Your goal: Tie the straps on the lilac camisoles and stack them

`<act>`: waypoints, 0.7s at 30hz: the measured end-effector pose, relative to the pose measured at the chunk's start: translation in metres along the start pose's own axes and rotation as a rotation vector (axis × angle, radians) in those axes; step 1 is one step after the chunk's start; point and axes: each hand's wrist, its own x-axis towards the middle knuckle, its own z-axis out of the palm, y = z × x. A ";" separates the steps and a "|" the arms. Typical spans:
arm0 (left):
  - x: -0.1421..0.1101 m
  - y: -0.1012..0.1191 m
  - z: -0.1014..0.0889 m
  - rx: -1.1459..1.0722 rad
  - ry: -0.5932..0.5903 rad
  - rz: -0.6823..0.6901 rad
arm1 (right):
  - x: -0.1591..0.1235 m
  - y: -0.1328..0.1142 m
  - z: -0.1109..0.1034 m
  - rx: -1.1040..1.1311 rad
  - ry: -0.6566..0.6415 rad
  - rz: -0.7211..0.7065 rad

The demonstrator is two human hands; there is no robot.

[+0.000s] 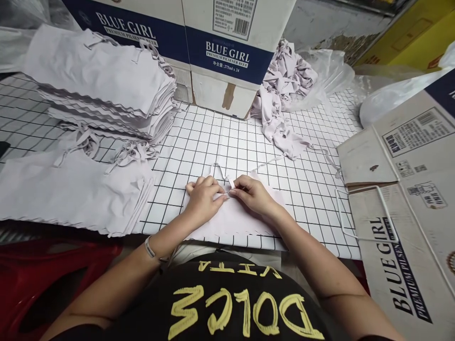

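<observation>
A pale pinkish-lilac strappy garment lies flat near the front edge of the table, under both hands. My left hand pinches the top edge of it, thumb and index finger pressed together. Close beside it, almost touching, my right hand also pinches at the garment's strap where it meets the top edge. The strap loops up and away behind the fingers. Exactly what sits between the fingertips is too small to make out.
Stacked garments stand at the back left, with a lower pile in front. A beer carton is behind. Tangled garments lie back right beside clear plastic. Another carton with a white wire frame flanks the right edge.
</observation>
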 end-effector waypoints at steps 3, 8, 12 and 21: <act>0.000 0.001 -0.002 -0.013 -0.017 -0.004 | -0.001 0.001 0.001 -0.037 -0.012 -0.041; -0.001 0.001 -0.001 -0.018 -0.016 0.016 | -0.001 0.000 0.002 -0.085 -0.002 -0.084; -0.002 0.000 -0.001 -0.017 -0.018 0.033 | 0.000 0.000 0.003 -0.109 -0.021 -0.107; -0.001 -0.001 -0.002 -0.019 -0.024 0.037 | -0.001 0.000 0.002 -0.136 -0.044 -0.122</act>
